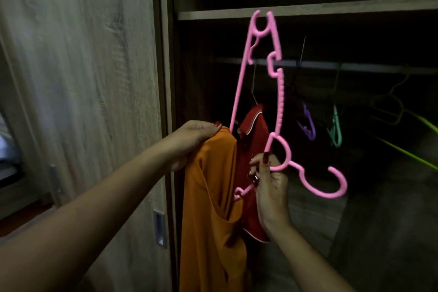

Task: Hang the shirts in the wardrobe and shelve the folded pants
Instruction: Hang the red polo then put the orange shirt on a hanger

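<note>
The orange shirt (211, 197) hangs limp at about six o'clock in the view, in front of the open wardrobe (308, 8). The left hand (194, 136) pinches it at the top, near the neckline or a shoulder. It drapes in long soft folds, so it looks light, thin and a little slippery, with no stiffness of its own. It is best held where it is held now, at the neck or shoulder seam, so the opening stays spread for the hanger arm to slide in.

The right hand (270, 178) is closed around the pink hanger (277, 92) near its neck. The hook points to four o'clock and the long arms run up toward twelve o'clock, so the hanger is turned on end. The plastic looks rigid but thin, and it should thread easily if one arm goes in first. One lower tip sits against the orange fabric, though I cannot tell whether it is inside the shirt.

By count, there are two shirts: the orange one in hand and a red shirt (254, 125) already hung on the rail (355, 66), just behind the hands. Besides the pink hanger, at least three bare ones hang at two to three o'clock: a purple hanger (308, 125), a teal hanger (335, 130) and a yellow-green hanger (393, 111). The dark may hide more. No folded pants are in view.
</note>
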### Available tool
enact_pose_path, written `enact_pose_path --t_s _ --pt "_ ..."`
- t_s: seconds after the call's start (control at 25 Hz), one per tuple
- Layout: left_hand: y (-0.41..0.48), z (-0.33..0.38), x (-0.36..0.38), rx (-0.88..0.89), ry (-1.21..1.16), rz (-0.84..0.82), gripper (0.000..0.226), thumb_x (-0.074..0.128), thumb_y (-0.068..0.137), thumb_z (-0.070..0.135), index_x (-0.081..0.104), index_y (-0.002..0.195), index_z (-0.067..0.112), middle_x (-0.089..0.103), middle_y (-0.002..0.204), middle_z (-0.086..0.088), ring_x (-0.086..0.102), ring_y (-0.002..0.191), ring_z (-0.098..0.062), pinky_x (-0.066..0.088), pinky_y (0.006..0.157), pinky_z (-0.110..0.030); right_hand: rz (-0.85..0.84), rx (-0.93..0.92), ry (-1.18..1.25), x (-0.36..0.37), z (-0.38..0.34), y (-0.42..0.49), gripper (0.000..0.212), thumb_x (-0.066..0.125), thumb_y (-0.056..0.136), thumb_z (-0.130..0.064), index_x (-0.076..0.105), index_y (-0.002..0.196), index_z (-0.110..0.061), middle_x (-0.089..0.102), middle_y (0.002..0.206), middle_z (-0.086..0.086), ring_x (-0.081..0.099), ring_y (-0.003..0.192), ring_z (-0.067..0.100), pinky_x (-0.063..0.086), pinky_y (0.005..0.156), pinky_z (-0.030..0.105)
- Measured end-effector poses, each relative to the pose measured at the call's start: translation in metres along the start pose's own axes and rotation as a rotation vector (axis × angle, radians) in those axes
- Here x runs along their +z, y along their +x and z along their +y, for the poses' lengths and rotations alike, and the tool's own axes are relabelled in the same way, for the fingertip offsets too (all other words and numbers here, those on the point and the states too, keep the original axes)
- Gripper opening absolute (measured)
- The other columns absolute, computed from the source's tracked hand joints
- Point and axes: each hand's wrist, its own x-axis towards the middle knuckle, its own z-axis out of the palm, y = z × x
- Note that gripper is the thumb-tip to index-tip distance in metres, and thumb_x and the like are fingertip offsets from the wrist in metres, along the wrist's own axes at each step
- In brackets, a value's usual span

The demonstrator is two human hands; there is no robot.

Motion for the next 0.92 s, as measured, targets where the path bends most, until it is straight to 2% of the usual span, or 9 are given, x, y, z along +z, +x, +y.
enact_pose_path --t_s 0.12,0.2,0.28,0.36,0.52,0.64,0.76,0.8,0.92 --pt "-0.005 0.010 -0.005 0.003 -0.066 0.002 0.046 0.046 0.097 0.026 0.062 0.054 0.022 0.050 0.044 0.009 0.048 0.040 -0.001 0.043 0.044 -0.013 -0.129 0.061 -0.126 -0.008 0.030 -0.007 0.026 0.046 0.095 -0.015 0.061 0.074 -0.011 0.062 0.062 -0.010 0.054 0.059 -0.001 0.043 0.059 0.014" --pt "-0.008 0.007 -0.016 -0.017 -0.066 0.052 0.040 0.049 0.096 0.029 0.058 0.059 0.018 0.047 0.044 0.007 0.044 0.039 -0.004 0.041 0.044 -0.014 -0.208 0.102 -0.189 -0.030 0.045 -0.007 0.030 0.055 0.090 -0.030 0.063 0.071 -0.007 0.064 0.060 -0.005 0.056 0.058 0.002 0.044 0.060 0.016" --pt "-0.008 -0.005 -0.029 -0.081 -0.025 0.154 0.036 0.050 0.095 0.031 0.056 0.062 0.015 0.046 0.048 0.004 0.045 0.041 -0.007 0.042 0.045 -0.016 -0.276 0.130 -0.260 -0.057 0.048 -0.003 0.033 0.060 0.087 -0.039 0.067 0.068 -0.012 0.063 0.057 0.000 0.056 0.056 0.005 0.045 0.058 0.016" --pt "-0.006 -0.021 -0.040 -0.129 0.043 0.293 0.035 0.049 0.095 0.030 0.059 0.068 0.011 0.047 0.054 0.000 0.047 0.044 -0.009 0.041 0.046 -0.020 -0.376 0.173 -0.317 -0.078 0.042 -0.001 0.029 0.057 0.089 -0.032 0.069 0.069 -0.015 0.061 0.058 0.004 0.056 0.058 0.009 0.045 0.058 0.018" --pt "0.003 -0.043 -0.051 0.092 0.615 0.499 0.030 0.050 0.095 0.020 0.069 0.089 -0.002 0.063 0.073 -0.014 0.057 0.065 -0.021 0.046 0.059 -0.032 -0.631 0.246 -0.660 -0.094 0.032 0.001 0.027 0.053 0.093 -0.026 0.068 0.072 -0.017 0.064 0.062 0.004 0.058 0.059 0.007 0.046 0.061 0.019" --pt "0.001 -0.046 -0.055 0.257 0.951 0.517 0.022 0.052 0.094 0.009 0.069 0.102 -0.002 0.071 0.090 -0.018 0.066 0.081 -0.025 0.047 0.071 -0.026 -0.682 0.238 -0.711 -0.100 0.025 0.010 0.030 0.051 0.095 -0.021 0.063 0.067 -0.022 0.059 0.060 0.000 0.053 0.057 0.006 0.042 0.057 0.020" --pt "-0.005 -0.051 -0.055 0.269 1.096 0.472 0.021 0.052 0.094 0.009 0.067 0.107 0.004 0.068 0.087 -0.012 0.062 0.065 -0.011 0.043 0.061 -0.014 -0.715 0.232 -0.780 -0.105 0.010 0.022 0.030 0.052 0.095 -0.019 0.060 0.066 -0.023 0.053 0.055 -0.003 0.046 0.052 0.005 0.037 0.053 0.020" --pt "-0.005 -0.052 -0.052 0.225 1.092 0.460 0.024 0.050 0.095 0.011 0.064 0.113 0.005 0.066 0.092 -0.011 0.063 0.067 -0.010 0.046 0.061 -0.015 -0.778 0.233 -0.844 -0.105 0.005 0.024 0.030 0.052 0.095 -0.019 0.058 0.066 -0.021 0.051 0.052 -0.005 0.043 0.049 0.001 0.035 0.052 0.017" --pt "-0.007 -0.051 -0.039 0.176 1.159 0.421 0.030 0.047 0.096 0.014 0.057 0.124 0.010 0.064 0.113 -0.010 0.066 0.095 -0.018 0.053 0.082 -0.028 -0.929 0.161 -0.952 -0.090 -0.013 0.028 0.031 0.052 0.094 -0.018 0.056 0.064 -0.023 0.049 0.048 -0.008 0.044 0.046 0.000 0.033 0.051 0.014"
